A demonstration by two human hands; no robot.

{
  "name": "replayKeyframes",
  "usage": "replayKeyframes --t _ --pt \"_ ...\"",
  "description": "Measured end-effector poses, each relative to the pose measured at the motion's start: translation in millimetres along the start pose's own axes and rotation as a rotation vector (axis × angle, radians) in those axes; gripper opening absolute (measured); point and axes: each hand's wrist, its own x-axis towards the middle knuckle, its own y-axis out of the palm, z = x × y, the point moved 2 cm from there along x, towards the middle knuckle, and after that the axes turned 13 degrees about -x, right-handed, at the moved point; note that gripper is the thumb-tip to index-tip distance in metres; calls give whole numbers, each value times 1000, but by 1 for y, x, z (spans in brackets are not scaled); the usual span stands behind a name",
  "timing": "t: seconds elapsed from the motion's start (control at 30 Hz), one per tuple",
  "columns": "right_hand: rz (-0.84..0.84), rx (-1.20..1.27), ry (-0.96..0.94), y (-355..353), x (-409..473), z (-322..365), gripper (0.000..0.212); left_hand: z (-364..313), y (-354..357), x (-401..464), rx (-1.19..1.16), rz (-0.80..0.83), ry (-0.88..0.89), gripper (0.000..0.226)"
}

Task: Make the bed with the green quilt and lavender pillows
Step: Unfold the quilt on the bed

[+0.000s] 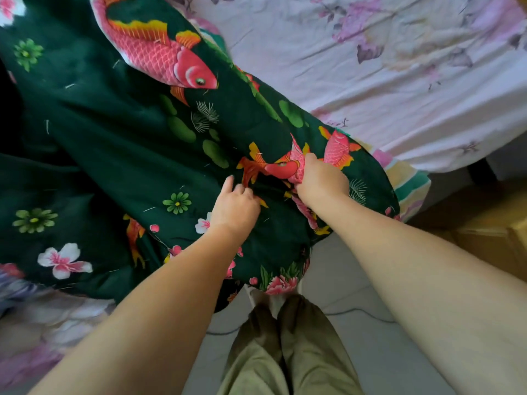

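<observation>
The dark green quilt (pixel 119 143), printed with pink koi and flowers, lies bunched across the left of the bed and hangs over its near edge. My right hand (pixel 322 179) grips a fold of the quilt at a red fish print. My left hand (pixel 235 205) sits just beside it on the cloth, its fingers curled into the fabric with the index finger raised. The bed (pixel 413 81) carries a pale lavender floral sheet, bare at the upper right. No pillow is plainly visible.
My legs in olive trousers (pixel 285 352) stand on a light tiled floor (pixel 370 352) close to the bed's edge. A brown cardboard box (pixel 496 223) sits on the floor at the right. A thin cable (pixel 356 310) runs across the tiles.
</observation>
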Motion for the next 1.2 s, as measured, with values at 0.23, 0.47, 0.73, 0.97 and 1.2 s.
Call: replayKeyframes --t 0.23,0.47,0.73,0.97,1.2 --pt "-122 139 30 -18 -43 -25 14 4 -26 -37 -359 7 -126 33" --pt "-330 292 61 -89 -100 -35 22 -5 -83 -101 -895 -344 -211 24" --pt "-830 535 -30 -245 -154 -23 34 6 -225 -148 -1393 -833 -137 13" --pt "-1289 528 -233 -372 -201 -5 43 38 -341 -180 -1591 -1224 -110 13" --pt "-1453 399 -400 -482 -190 0 48 62 -449 -182 -1554 -1528 -62 13"
